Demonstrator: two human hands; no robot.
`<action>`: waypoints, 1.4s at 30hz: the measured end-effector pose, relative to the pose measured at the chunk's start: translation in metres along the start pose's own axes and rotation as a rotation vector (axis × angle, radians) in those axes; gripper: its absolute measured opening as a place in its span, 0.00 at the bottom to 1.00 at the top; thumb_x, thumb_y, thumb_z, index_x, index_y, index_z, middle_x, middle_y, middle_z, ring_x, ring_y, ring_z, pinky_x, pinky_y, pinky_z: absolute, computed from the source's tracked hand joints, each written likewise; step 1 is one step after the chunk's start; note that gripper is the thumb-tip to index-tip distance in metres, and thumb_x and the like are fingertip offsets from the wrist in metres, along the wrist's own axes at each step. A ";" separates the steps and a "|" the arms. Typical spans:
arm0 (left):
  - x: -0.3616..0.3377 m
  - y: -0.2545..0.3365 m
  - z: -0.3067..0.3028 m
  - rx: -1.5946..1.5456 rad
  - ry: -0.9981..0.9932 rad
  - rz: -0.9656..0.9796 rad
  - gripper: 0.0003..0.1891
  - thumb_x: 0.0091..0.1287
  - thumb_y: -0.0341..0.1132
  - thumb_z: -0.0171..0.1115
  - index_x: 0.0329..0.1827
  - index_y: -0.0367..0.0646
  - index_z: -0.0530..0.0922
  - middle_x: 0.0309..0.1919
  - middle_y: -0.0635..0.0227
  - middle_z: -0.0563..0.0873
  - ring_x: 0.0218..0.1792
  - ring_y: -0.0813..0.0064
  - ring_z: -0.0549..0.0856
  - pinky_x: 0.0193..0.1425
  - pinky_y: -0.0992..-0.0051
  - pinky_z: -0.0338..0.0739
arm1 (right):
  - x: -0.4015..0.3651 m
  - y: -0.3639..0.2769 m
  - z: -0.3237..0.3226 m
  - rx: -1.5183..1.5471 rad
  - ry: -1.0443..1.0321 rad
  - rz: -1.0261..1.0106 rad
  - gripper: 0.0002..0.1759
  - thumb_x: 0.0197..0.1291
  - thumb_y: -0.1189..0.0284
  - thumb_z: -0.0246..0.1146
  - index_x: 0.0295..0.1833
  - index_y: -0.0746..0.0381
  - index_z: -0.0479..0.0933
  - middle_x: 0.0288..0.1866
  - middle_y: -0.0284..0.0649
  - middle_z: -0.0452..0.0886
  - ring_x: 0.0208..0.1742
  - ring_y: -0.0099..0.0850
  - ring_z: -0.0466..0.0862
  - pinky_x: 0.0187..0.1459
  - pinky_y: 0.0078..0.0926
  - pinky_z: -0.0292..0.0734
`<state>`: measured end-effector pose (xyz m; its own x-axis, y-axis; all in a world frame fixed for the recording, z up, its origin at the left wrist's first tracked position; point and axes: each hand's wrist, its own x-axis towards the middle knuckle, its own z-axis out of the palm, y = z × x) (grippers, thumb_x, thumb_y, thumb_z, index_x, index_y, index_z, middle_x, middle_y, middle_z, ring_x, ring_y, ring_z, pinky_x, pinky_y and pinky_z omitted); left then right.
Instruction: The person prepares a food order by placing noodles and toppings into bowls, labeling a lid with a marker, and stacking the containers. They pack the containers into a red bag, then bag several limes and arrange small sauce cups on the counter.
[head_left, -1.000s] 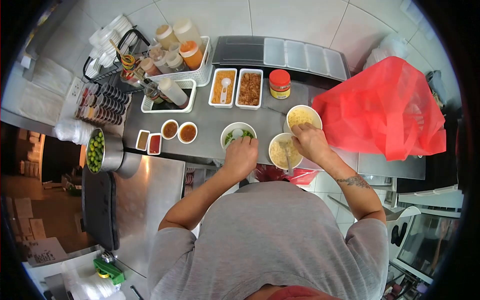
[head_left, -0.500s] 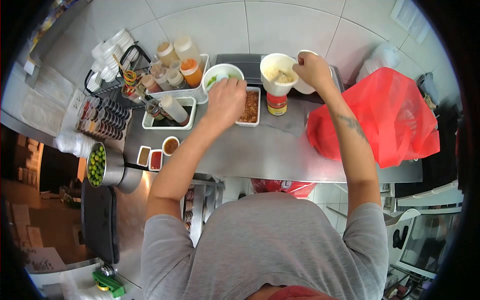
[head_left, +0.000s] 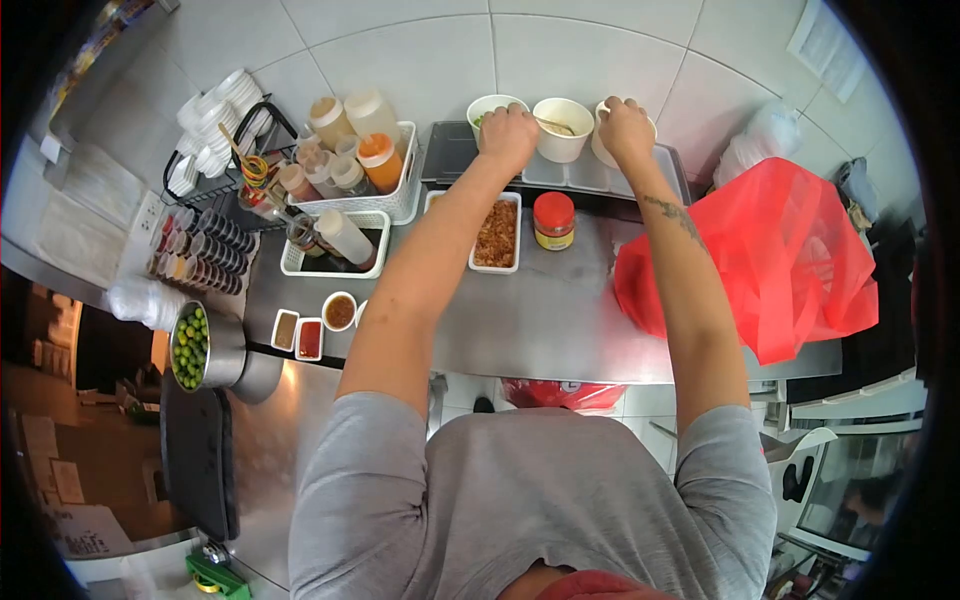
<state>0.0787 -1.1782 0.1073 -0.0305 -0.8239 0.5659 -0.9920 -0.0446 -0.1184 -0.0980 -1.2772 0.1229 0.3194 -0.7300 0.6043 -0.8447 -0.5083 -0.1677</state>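
Three white tubs stand in a row at the back of the counter. My left hand [head_left: 508, 135] is closed at the near rim of the left tub [head_left: 489, 102], which has something green inside. My right hand [head_left: 626, 130] is closed on the rim of the right tub [head_left: 603, 154], whose contents are hidden. Between my hands is the middle tub [head_left: 560, 147], with pale food and what looks like a spoon handle [head_left: 555, 126] in it. In front sit a red-lidded jar [head_left: 554, 222] and a white container of brown crumbly topping [head_left: 496, 235].
Squeeze bottles [head_left: 379, 163] fill white baskets at left. Small sauce dishes [head_left: 309, 340] sit near the counter's front edge, beside a metal pot of green citrus [head_left: 190, 345]. A large red bag [head_left: 760, 260] takes up the right side. A dark metal tray [head_left: 447, 155] lies under the tubs.
The left tub has moved right with my left hand, closer to the others. The middle tub has gone back, away from the jar. My right hand stays at the right tub.
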 end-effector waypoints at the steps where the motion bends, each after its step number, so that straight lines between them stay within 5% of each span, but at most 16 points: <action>1: -0.001 0.000 -0.001 0.008 -0.028 -0.005 0.08 0.55 0.30 0.58 0.34 0.38 0.83 0.37 0.58 0.83 0.42 0.61 0.83 0.44 0.61 0.78 | -0.007 0.001 -0.003 0.020 0.047 -0.068 0.13 0.55 0.65 0.62 0.44 0.59 0.81 0.42 0.47 0.80 0.46 0.45 0.81 0.44 0.45 0.77; 6: -0.004 -0.004 0.003 0.027 0.052 -0.040 0.08 0.55 0.28 0.58 0.35 0.37 0.81 0.37 0.56 0.81 0.42 0.59 0.82 0.45 0.61 0.78 | -0.041 -0.013 -0.013 0.192 0.127 -0.333 0.14 0.48 0.67 0.67 0.44 0.53 0.82 0.37 0.41 0.77 0.43 0.40 0.79 0.42 0.41 0.75; 10: -0.017 0.012 -0.011 -0.097 0.246 -0.157 0.10 0.54 0.27 0.60 0.39 0.36 0.77 0.37 0.54 0.78 0.40 0.55 0.81 0.41 0.59 0.77 | -0.036 -0.016 0.005 0.150 0.101 -0.308 0.09 0.48 0.64 0.69 0.36 0.53 0.84 0.37 0.39 0.77 0.43 0.39 0.78 0.43 0.39 0.74; 16: -0.084 0.066 -0.038 -0.331 0.030 -0.117 0.13 0.58 0.36 0.63 0.40 0.37 0.75 0.36 0.53 0.77 0.38 0.53 0.80 0.41 0.56 0.74 | -0.029 -0.014 0.013 0.145 0.045 -0.269 0.09 0.48 0.63 0.69 0.35 0.54 0.84 0.37 0.39 0.77 0.43 0.39 0.78 0.43 0.39 0.74; 21: -0.132 0.082 -0.062 -0.457 -0.051 -0.175 0.15 0.59 0.40 0.66 0.40 0.38 0.74 0.37 0.53 0.77 0.39 0.51 0.79 0.42 0.56 0.72 | -0.052 -0.043 -0.012 0.304 0.219 -0.279 0.17 0.55 0.71 0.64 0.52 0.55 0.79 0.41 0.43 0.77 0.45 0.42 0.77 0.45 0.39 0.73; 28: -0.236 0.072 -0.096 -0.621 -0.159 -0.260 0.13 0.61 0.37 0.63 0.41 0.38 0.74 0.36 0.53 0.77 0.39 0.49 0.78 0.43 0.56 0.72 | -0.191 -0.059 -0.052 0.875 0.003 -0.051 0.12 0.58 0.76 0.62 0.47 0.66 0.74 0.34 0.43 0.74 0.36 0.37 0.75 0.40 0.32 0.71; 30: -0.269 0.067 -0.106 -0.620 -0.254 -0.337 0.12 0.61 0.36 0.62 0.41 0.38 0.74 0.36 0.54 0.77 0.39 0.50 0.78 0.43 0.56 0.72 | -0.233 -0.035 -0.032 0.565 -0.202 -0.056 0.15 0.55 0.78 0.60 0.50 0.61 0.74 0.43 0.44 0.74 0.47 0.43 0.75 0.48 0.39 0.70; 33: -0.311 0.063 -0.113 -0.619 -0.324 -0.410 0.10 0.61 0.34 0.61 0.40 0.38 0.74 0.36 0.55 0.77 0.39 0.50 0.79 0.43 0.55 0.72 | -0.257 -0.014 -0.010 0.362 -0.155 -0.233 0.17 0.52 0.80 0.60 0.49 0.59 0.73 0.47 0.43 0.74 0.52 0.43 0.74 0.53 0.41 0.68; 42: -0.380 0.066 -0.118 -0.688 -0.360 -0.378 0.08 0.61 0.33 0.61 0.38 0.39 0.75 0.35 0.55 0.77 0.39 0.52 0.80 0.41 0.59 0.75 | -0.259 0.003 0.011 0.256 -0.131 -0.180 0.17 0.49 0.79 0.59 0.47 0.57 0.75 0.50 0.43 0.74 0.55 0.44 0.72 0.55 0.43 0.67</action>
<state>0.0103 -0.8015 -0.0193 0.2420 -0.9568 0.1608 -0.7851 -0.0957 0.6119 -0.1786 -1.0952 -0.0430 0.5202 -0.6619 0.5397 -0.6393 -0.7208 -0.2678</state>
